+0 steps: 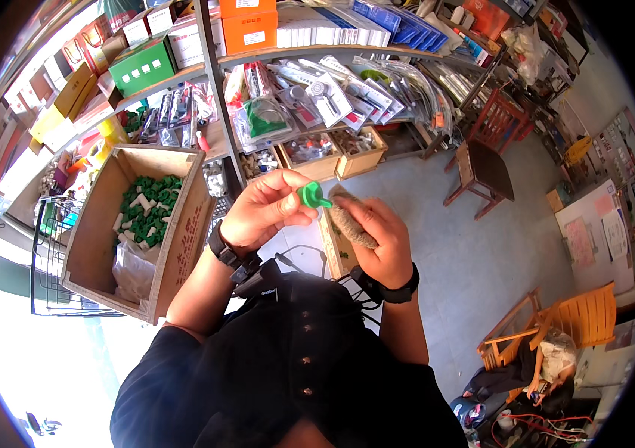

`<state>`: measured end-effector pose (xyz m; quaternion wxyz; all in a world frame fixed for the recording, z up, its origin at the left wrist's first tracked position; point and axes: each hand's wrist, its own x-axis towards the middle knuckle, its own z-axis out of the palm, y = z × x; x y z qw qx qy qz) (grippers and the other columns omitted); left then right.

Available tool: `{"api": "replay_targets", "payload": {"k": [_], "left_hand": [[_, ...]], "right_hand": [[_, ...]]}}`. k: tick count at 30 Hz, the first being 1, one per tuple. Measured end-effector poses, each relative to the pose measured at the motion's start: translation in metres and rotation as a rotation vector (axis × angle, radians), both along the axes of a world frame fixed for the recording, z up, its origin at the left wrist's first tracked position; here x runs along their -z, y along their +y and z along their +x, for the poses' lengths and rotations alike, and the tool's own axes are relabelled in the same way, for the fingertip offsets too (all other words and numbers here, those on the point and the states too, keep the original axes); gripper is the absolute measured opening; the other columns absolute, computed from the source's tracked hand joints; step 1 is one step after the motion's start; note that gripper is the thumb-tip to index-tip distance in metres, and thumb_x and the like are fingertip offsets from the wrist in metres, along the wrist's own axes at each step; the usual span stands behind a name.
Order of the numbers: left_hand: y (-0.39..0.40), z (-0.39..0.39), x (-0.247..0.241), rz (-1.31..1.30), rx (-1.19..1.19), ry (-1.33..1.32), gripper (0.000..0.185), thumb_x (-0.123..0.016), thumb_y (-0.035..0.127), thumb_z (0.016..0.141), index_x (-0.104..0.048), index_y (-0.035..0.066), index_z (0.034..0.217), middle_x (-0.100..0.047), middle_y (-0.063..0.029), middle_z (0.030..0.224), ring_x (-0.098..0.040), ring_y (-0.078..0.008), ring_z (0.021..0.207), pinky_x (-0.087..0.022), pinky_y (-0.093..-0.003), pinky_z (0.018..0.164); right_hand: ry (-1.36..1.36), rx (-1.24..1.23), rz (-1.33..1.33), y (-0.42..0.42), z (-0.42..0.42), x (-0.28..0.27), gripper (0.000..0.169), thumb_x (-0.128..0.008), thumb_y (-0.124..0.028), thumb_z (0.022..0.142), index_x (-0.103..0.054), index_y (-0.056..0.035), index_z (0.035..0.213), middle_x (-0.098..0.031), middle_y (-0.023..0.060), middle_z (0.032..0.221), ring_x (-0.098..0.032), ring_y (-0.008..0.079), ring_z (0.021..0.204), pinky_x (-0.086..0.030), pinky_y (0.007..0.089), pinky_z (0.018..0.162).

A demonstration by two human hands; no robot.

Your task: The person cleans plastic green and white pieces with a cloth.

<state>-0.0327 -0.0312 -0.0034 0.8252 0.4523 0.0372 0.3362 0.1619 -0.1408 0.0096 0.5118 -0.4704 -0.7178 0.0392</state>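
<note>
My left hand (267, 210) pinches a small green plastic fitting (312, 195) with a narrow stem that points right. A folded grey-brown cloth (351, 218) is gripped in my right hand (385, 243), its upper end close beside the stem; whether they touch I cannot tell. Left of my hands, a wooden crate (174, 257) holds many green plastic pieces (152, 204), some white pipe fittings (141, 203) and a clear plastic bag (134, 269). Below my hands stands a second wooden box (331, 246), partly hidden, with a few small green pieces inside.
Shelves ahead carry boxes (250, 31), packaged shower heads (328, 98) and wooden trays of fittings (309, 151). A wire rack (48, 269) stands under the crate. A wooden chair (480, 168) stands at right; a seated person (553, 364) is at lower right.
</note>
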Motion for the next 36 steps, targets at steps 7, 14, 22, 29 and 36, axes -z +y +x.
{"api": "replay_targets", "payload": {"k": [7, 14, 22, 29, 36], "left_hand": [[-0.002, 0.003, -0.001, 0.252, -0.103, 0.184, 0.018, -0.065, 0.007, 0.088, -0.058, 0.0, 0.103, -0.067, -0.0087, 0.093, -0.066, -0.0153, 0.084, -0.056, -0.0284, 0.075], [-0.001, -0.002, -0.005, 0.244, -0.128, 0.261, 0.011, -0.066, 0.005, 0.087, -0.06, 0.001, 0.095, -0.067, -0.0071, 0.084, -0.066, -0.0134, 0.071, -0.055, -0.0256, 0.063], [0.002, -0.003, -0.007, 0.193, -0.137, 0.296, 0.012, -0.066, 0.012, 0.089, -0.062, 0.002, 0.09, -0.066, -0.0069, 0.079, -0.065, -0.0131, 0.065, -0.053, -0.0234, 0.058], [0.006, -0.001, -0.011, 0.215, -0.127, 0.291, 0.01, -0.066, 0.01, 0.088, -0.061, 0.002, 0.09, -0.066, -0.0073, 0.08, -0.065, -0.0132, 0.065, -0.053, -0.0236, 0.058], [0.003, 0.005, -0.007, 0.254, -0.228, 0.265, 0.009, -0.064, 0.01, 0.09, -0.059, 0.003, 0.09, -0.065, -0.0059, 0.078, -0.064, -0.0116, 0.063, -0.052, -0.0229, 0.057]], "right_hand": [[-0.067, 0.111, 0.143, 0.0, -0.012, -0.009, 0.048, -0.063, 0.001, 0.072, -0.065, -0.0142, 0.118, -0.056, 0.0075, 0.081, -0.056, 0.0258, 0.073, -0.046, 0.0352, 0.063], [-0.177, 0.151, 0.106, 0.004, -0.01, -0.005, 0.049, -0.065, -0.004, 0.069, -0.068, -0.0208, 0.116, -0.051, 0.0064, 0.082, -0.053, 0.0256, 0.075, -0.045, 0.0364, 0.065], [-0.259, 0.199, 0.106, 0.001, -0.001, -0.007, 0.045, -0.063, 0.0, 0.067, -0.071, -0.02, 0.106, -0.052, 0.0071, 0.084, -0.054, 0.0262, 0.077, -0.047, 0.0363, 0.065], [-0.075, 0.244, 0.121, 0.001, -0.005, -0.011, 0.047, -0.062, 0.002, 0.069, -0.068, -0.0175, 0.111, -0.057, 0.0082, 0.087, -0.057, 0.0273, 0.078, -0.048, 0.0361, 0.067], [-0.18, 0.225, 0.084, 0.004, -0.017, -0.003, 0.048, -0.064, -0.005, 0.073, -0.067, -0.0222, 0.117, -0.051, 0.0058, 0.082, -0.054, 0.0259, 0.075, -0.047, 0.0366, 0.064]]}}
